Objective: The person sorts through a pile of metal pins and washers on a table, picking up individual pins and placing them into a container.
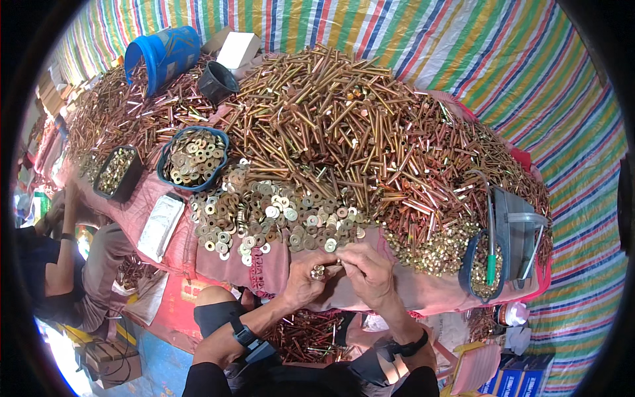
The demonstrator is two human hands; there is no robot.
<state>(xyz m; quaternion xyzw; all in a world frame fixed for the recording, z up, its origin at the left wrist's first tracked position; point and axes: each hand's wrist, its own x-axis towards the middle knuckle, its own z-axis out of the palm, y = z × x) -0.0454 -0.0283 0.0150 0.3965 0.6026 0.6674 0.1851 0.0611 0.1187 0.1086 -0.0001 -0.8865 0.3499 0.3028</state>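
Observation:
At the near edge of the pink-cloth work surface (278,270), my left hand (301,284) is closed around a small bundle of brass-coloured bolts (319,272). Only their ends show; the rest is hidden in the palm. My right hand (370,274) is right beside it, thumb and fingers pinched together near the left fingertips. Whatever the right fingers pinch is too small to make out. Just beyond both hands spreads a pile of flat metal washers (264,215). A heap of gold-coloured nuts (430,251) lies to the right of my right hand.
Long coppery bolts (331,119) form a big mound behind. Around it stand a blue bucket (169,59), a black cup (218,83), a blue washer bowl (194,157), a nut tub (118,173) and a grey scoop-like container (516,228). Another person's arm (63,258) is at left.

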